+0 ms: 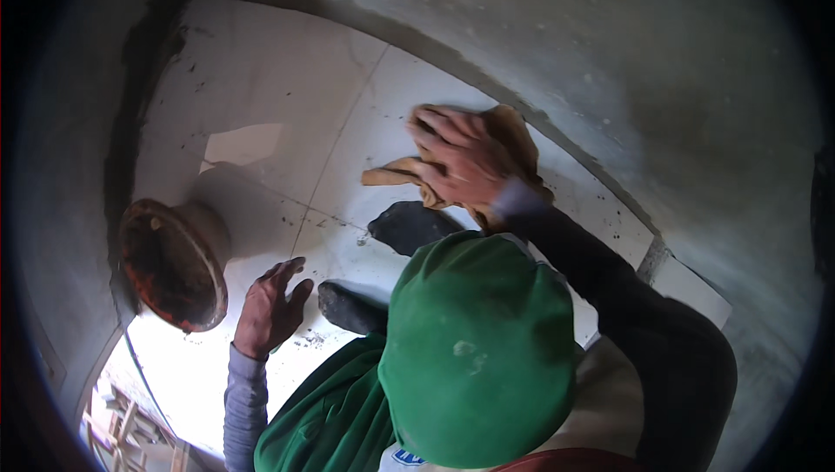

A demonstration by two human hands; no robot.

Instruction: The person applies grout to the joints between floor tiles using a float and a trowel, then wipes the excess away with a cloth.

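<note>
My right hand (pixel 459 157) presses on a crumpled brown rag (pixel 513 137) against the white tiled floor (pixel 261 63), its fingers curled over the cloth and slightly blurred. The rag bunches out beyond the hand on the right, and one loose end trails to the left. My left hand (pixel 271 308) hovers low on the left, empty, with thumb and fingers apart. Just beyond it stands a round bucket (pixel 213 233), dirty and reddish brown, its inside crusted with dark residue.
Two dark shoes (pixel 413 227) rest on the tiles between my hands. Rounded green cloth (pixel 478 350) covers the lower middle. Grey walls (pixel 678 54) curve around the floor, with a dark band along their foot. Wooden pieces (pixel 126 428) lie past an edge at lower left. Dark crumbs speckle the tiles.
</note>
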